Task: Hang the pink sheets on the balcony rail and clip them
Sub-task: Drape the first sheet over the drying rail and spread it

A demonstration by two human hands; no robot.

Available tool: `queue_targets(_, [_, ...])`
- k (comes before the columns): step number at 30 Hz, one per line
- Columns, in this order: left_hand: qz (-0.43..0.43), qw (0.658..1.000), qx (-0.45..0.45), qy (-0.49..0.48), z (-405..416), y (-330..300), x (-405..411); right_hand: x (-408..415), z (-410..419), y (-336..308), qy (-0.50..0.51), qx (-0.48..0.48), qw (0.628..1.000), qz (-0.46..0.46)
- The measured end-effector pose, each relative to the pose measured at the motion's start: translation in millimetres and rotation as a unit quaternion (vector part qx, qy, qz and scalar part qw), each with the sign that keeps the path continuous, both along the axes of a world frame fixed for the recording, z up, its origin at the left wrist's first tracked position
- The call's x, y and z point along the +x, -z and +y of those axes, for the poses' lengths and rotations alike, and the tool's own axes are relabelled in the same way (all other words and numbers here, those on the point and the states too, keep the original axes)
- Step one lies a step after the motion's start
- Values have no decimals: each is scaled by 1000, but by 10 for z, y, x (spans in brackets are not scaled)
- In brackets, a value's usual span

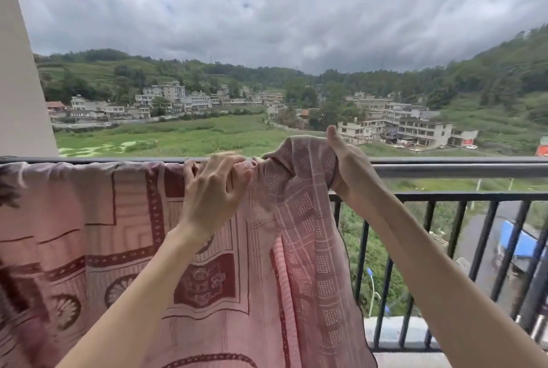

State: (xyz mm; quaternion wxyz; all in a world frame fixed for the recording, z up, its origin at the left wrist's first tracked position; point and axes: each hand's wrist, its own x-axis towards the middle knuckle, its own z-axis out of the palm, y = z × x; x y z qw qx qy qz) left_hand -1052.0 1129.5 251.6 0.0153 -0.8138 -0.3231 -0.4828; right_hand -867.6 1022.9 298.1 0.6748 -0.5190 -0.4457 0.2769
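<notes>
A pink sheet (pixel 98 237) with dark red patterns hangs over the balcony rail (pixel 444 167), covering its left half and falling toward me. My left hand (pixel 213 189) grips the bunched top edge of the sheet at the rail, fingers curled into the cloth. My right hand (pixel 347 166) holds the sheet's right corner lifted a little above the rail, thumb pointing up, with a fold of checked cloth draped down from it. No clip is in view.
The right half of the rail is bare, with black vertical bars (pixel 483 246) below it. A pale pillar (pixel 20 71) stands at the left end. Beyond the rail lie fields, houses and a road far below.
</notes>
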Motion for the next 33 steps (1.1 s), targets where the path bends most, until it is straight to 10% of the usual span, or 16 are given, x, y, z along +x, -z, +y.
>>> queue_targets(9, [-9,999,37,3,-452,646,227,-96,-156,964,32,12,995,-93])
queue_targets(15, [115,978,-153,-84,-733,1453,592,-123,-111,1399,-42,-43,995,-78])
queue_targets(24, [-176,931,-267,-177,-539,2083,185,211,27,2333,-53,-143,973,-171])
queue_targets(33, [-160,935,-164,-269,-840,2145,-286,-55,625,2441,-160,-174,961,-146])
